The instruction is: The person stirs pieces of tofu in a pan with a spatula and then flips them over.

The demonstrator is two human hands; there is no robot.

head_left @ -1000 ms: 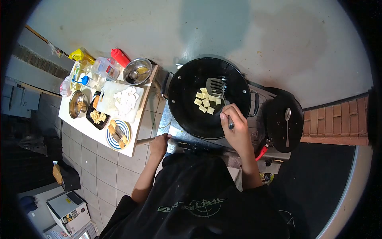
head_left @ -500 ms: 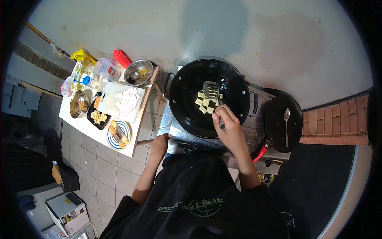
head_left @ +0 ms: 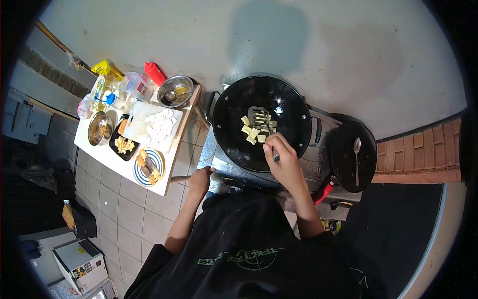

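My right hand (head_left: 282,154) is closed around the handle of a slotted turner (head_left: 258,116). Its metal blade lies over pale square pieces (head_left: 251,134) in a large black wok (head_left: 234,152) on the stove (head_left: 219,167). Some of these pieces are partly hidden under the blade. By the stove's front left corner, my left hand (head_left: 200,180) is closed with its fingers curled; whether it grips anything there is hidden.
Right of the wok is a black pan (head_left: 343,149) holding a spoon (head_left: 357,152). On the left, a table (head_left: 164,184) bears a cutting board (head_left: 134,132) with white pieces, a striped plate (head_left: 135,172), steel bowls (head_left: 174,103) and a red bottle (head_left: 154,73).
The turner's blade has shifted left and slightly down in the wok, and the pale pieces have moved a little left. My left hand has stayed in place.
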